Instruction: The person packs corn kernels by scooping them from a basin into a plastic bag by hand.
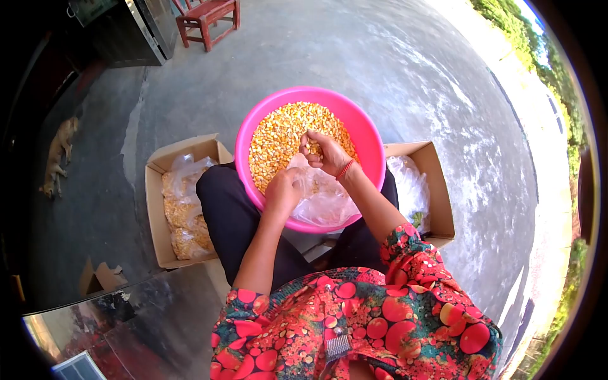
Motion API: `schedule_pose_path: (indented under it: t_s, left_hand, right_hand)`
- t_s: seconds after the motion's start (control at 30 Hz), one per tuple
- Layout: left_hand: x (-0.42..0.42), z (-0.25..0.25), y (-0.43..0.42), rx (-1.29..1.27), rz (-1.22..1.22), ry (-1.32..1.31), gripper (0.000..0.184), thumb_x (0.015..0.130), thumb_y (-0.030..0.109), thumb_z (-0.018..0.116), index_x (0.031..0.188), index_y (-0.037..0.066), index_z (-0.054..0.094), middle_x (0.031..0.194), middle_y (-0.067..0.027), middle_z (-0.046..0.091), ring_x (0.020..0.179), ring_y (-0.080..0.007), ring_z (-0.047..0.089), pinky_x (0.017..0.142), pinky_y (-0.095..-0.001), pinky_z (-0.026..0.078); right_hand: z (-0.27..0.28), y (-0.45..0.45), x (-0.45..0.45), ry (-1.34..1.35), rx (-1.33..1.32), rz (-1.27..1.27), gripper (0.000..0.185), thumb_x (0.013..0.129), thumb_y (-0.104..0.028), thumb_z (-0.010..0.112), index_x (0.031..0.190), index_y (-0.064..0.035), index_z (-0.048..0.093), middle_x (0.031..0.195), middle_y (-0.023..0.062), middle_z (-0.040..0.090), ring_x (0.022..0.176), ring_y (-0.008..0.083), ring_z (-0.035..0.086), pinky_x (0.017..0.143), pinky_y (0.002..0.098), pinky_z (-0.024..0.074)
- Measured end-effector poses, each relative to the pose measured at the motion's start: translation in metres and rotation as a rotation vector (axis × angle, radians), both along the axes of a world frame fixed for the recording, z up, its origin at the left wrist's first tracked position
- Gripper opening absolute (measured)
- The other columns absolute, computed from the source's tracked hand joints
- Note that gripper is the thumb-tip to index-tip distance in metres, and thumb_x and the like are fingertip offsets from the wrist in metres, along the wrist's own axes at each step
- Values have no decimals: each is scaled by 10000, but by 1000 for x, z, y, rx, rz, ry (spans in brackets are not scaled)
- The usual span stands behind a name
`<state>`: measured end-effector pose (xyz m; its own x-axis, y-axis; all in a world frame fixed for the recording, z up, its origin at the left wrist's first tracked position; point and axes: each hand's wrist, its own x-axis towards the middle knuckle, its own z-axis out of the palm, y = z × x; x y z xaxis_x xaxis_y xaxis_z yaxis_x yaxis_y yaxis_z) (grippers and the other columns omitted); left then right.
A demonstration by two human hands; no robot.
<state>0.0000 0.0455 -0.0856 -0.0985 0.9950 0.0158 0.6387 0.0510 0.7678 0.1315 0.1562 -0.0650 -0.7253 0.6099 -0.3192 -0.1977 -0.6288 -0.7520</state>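
A pink basin [372,142] rests on my lap, holding a layer of loose yellow corn kernels [278,136]. My left hand [285,187] is closed on the edge of a clear plastic bag [326,201], which lies crumpled over the near side of the basin. Above the bag's mouth, my right hand [324,153] is curled with corn kernels in its palm and fingers. A red band circles the right wrist.
On the left stands a cardboard box [152,212] with bags of corn [183,218]. Another cardboard box [441,196] on the right contains clear plastic bags [410,183]. A dog [60,152] lies on the concrete floor at far left; a red wooden chair [206,20] stands beyond.
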Motion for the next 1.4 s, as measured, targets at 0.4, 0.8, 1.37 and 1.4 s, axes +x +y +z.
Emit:
schedule_pose_path:
  t_s: [0.4,0.8,1.37,1.4]
  left_hand:
    - [1,7,-4,-44,-9,3,324,716,14,561,1036,33,610,1020,-205,578,932,-351,566,810,-397,455]
    - [7,-17,-4,-131,-179,127,248,745,132,566,975,81,646,872,-219,611,825,-362,591,747,-431,464]
    - [5,-6,-6,-156,-259,124,285,765,146,552,1018,35,624,922,-220,609,873,-343,592,792,-395,459]
    - [5,-6,-6,-93,-238,131,290,766,127,521,1025,39,617,906,-228,602,865,-365,578,782,-422,455]
  right_hand:
    - [-15,-34,26,-494,673,463,177,857,-197,534,834,-55,638,735,2,611,690,73,546,673,239,456]
    - [-57,2,-70,-913,1504,-153,315,772,-178,563,1069,-100,496,960,149,507,904,333,532,761,394,472]
    - [-41,5,-34,50,-121,-154,186,853,-264,458,821,-112,560,711,9,530,453,95,368,421,221,289]
    - [-34,2,-31,106,-124,-160,178,861,-285,466,845,-124,543,686,-3,497,455,59,323,408,196,223]
